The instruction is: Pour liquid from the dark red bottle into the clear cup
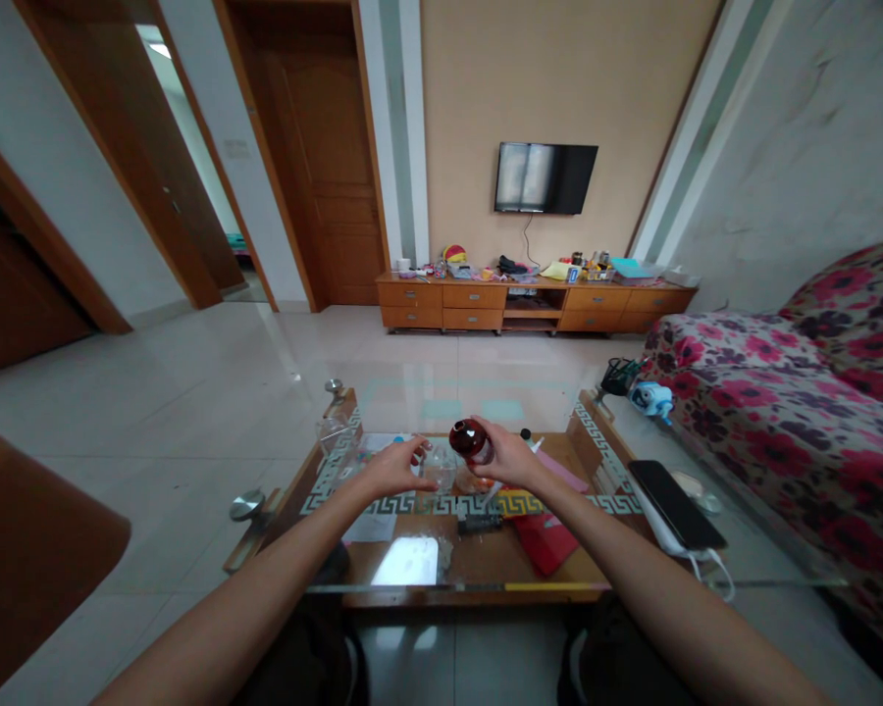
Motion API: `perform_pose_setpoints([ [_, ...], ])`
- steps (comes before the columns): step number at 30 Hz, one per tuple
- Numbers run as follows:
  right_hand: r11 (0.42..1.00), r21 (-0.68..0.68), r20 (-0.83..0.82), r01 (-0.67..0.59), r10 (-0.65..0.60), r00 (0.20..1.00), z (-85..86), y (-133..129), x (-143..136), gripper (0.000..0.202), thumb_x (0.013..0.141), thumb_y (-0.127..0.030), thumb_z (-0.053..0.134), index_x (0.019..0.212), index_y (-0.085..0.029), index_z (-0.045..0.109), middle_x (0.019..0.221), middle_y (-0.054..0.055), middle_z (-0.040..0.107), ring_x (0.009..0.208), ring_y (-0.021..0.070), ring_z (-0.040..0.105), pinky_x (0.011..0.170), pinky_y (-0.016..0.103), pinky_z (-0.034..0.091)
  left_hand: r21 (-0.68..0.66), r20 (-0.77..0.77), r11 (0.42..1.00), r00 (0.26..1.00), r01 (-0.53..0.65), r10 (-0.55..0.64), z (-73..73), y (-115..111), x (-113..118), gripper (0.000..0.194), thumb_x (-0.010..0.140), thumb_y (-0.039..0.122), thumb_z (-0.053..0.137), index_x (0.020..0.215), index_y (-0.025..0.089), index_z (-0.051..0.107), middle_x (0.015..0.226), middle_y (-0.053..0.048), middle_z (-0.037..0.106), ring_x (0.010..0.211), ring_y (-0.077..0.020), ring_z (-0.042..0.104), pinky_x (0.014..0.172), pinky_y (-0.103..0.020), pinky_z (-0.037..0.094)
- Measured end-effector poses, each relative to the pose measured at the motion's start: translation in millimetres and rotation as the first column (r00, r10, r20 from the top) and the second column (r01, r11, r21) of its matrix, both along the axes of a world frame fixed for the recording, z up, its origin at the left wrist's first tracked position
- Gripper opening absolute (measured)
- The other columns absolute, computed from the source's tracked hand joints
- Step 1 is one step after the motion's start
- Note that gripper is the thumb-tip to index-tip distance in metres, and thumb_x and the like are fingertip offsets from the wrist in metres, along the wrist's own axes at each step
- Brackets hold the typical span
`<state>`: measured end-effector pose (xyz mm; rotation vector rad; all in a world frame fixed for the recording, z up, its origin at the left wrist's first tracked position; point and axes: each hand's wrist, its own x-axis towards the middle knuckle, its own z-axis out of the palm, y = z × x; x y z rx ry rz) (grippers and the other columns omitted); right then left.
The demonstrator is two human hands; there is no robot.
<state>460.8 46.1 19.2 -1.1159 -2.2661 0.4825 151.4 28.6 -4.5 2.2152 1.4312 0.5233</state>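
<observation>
Holding a dark amber bottle (470, 439) in our right hand (513, 459), we have it tipped over sideways, its rounded, glossy body pointing toward our left, above a small clear glass cup (440, 468) that stands on the worktop (486, 561). Our right grip is wrapped firmly round the bottle's lower part. Our left hand (395, 469) curls half open just beside the cup, fingers arched toward it; whether they actually touch the glass, we cannot tell.

The worktop is a clear glass sheet over a wooden frame, with a Greek-key band printed along its edges and round metal studs at the corners. Through and on the glass we see white paper sheets (372, 527), a red flat packet (546, 544), a pink strip, and a small dark object just behind the cup. At our right a black phone (675, 504) lies flat on a white slab with a white cable trailing off. A clear jar (334, 429) stands at the far left corner. A floral red sofa (795, 392) crowds the right side. Any label writing is too small to read.
</observation>
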Motion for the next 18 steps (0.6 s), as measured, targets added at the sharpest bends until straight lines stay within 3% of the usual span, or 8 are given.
perform_pose_setpoints([
  [8,0.997,0.052,0.225,0.061,-0.072,0.972,1.2,-1.5,3.5,0.115,0.072,-0.044,0.085,0.167,-0.038,0.021,0.136,0.012,0.058,0.105,0.0307,0.066,0.091,0.04,0.048,0.013,-0.019,1.0,1.0,0.008,-0.008,4.6,-0.9,2.5,0.101,0.063,0.074,0.084,0.146,0.025,0.054,0.111,-0.007,0.074,0.086,-0.0261,0.07,0.077,-0.036,0.053],
  [13,0.995,0.087,0.299,0.046,-0.07,0.952,6.9,-4.7,7.3,0.116,0.072,-0.042,0.084,0.167,-0.04,0.018,0.135,0.011,0.058,0.108,0.0312,0.065,0.085,0.036,0.047,0.017,-0.004,1.0,1.0,0.013,-0.013,10.6,-5.1,1.3,0.098,0.063,0.075,0.085,0.142,0.025,0.056,0.106,-0.007,0.074,0.082,-0.0249,0.069,0.073,-0.034,0.052],
  [18,0.993,0.096,0.337,0.075,-0.103,0.936,9.8,-4.0,8.6,0.117,0.071,-0.043,0.084,0.168,-0.034,0.017,0.137,0.013,0.059,0.112,0.0325,0.064,0.087,0.038,0.047,0.018,-0.018,1.0,1.0,0.015,-0.014,16.8,-8.6,0.0,0.095,0.063,0.075,0.084,0.139,0.024,0.059,0.107,-0.007,0.074,0.082,-0.0245,0.069,0.073,-0.034,0.051],
])
